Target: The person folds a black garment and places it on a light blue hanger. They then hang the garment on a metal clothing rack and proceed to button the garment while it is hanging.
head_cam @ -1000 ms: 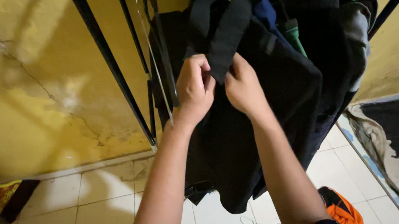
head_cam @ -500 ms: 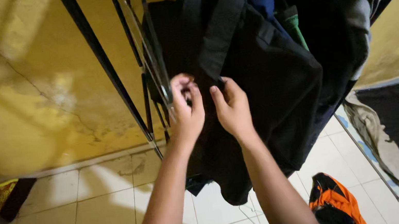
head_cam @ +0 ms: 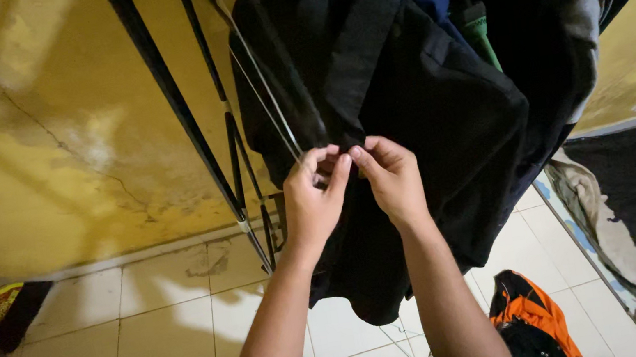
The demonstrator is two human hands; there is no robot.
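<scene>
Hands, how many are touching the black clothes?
2. The left hand and the right hand meet side by side, pinching the black clothes hanging on the rack. No other hands show.

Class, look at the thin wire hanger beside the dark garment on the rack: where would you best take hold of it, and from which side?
Probably the wire hanger by its bare slanting arm, coming from below on the yellow wall side. That stretch hangs free of the dark garment, while both hands crowd its lower end.
</scene>
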